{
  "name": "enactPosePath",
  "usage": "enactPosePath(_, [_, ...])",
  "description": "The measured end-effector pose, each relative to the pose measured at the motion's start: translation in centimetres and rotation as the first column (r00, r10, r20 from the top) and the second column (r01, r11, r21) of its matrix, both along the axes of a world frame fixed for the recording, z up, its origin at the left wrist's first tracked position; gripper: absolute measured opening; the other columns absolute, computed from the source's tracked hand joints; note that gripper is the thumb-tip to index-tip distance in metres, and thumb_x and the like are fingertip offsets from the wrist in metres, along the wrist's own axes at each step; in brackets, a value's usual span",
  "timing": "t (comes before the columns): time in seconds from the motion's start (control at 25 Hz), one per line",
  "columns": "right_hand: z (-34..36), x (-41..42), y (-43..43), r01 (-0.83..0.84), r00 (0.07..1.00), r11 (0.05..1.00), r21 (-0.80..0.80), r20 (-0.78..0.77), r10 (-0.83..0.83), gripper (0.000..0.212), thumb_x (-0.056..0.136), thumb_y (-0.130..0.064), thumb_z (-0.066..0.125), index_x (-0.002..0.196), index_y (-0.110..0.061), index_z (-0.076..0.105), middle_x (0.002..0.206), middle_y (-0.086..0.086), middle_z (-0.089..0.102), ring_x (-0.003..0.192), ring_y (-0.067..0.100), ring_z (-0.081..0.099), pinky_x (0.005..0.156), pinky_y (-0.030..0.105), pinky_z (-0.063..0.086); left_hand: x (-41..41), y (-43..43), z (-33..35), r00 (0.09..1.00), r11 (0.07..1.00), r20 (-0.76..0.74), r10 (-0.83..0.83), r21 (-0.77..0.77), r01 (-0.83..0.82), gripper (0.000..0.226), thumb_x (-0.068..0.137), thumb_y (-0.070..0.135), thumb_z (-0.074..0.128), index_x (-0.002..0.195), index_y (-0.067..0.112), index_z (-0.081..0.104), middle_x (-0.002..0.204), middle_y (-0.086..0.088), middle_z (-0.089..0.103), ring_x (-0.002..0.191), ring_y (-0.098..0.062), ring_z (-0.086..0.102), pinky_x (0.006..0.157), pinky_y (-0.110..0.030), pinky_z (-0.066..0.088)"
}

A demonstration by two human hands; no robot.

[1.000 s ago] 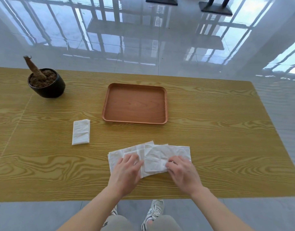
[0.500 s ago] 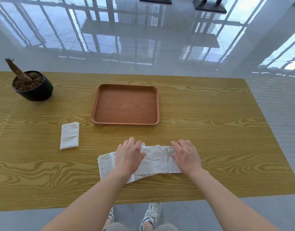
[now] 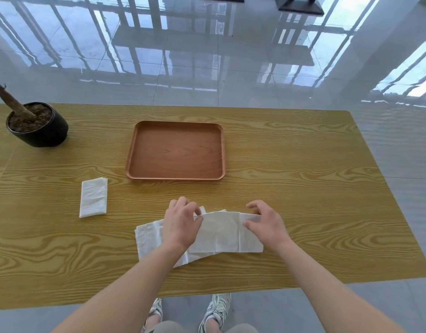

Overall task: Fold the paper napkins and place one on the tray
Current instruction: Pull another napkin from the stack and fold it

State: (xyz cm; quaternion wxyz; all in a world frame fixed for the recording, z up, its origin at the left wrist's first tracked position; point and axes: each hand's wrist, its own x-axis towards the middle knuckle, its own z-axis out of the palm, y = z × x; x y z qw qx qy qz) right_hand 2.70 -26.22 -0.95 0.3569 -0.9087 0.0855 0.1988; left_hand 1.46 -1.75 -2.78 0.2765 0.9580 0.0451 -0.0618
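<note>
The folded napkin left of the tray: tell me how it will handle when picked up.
The folded napkin is thin, crinkled paper, so it is probably very light and floppy, sagging if pinched at one edge. Its layers look loose at the top, so it may fall open. It lies flat on the table and should slide readily.

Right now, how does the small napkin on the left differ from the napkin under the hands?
The folded napkin lies alone and untouched; the napkin being folded is pinched at its far edge by the left hand and right hand. The folded napkin is a compact narrow rectangle; the other is wider, with that edge raised, on a further sheet. Both are white paper on the table, outside the tray.
</note>
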Motion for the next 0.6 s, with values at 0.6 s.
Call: enactPosePath(0.6, [1.2, -1.4, 3.2, 0.275, 0.962, 0.901, 0.336, -0.1, -0.256, 0.034, 0.087, -0.028, 0.077, 0.117, -0.023, 0.062, 0.09, 0.006, 0.069, 0.065, 0.014, 0.071, 0.057, 0.027, 0.059, -0.1, 0.5, 0.2, 0.935, 0.88, -0.222, 0.277, -0.332, -0.339, 0.02, 0.086, 0.02, 0.068, 0.105, 0.028, 0.069, 0.076, 0.009, 0.065, 0.071, -0.007, 0.061, 0.059, -0.021, 0.046])
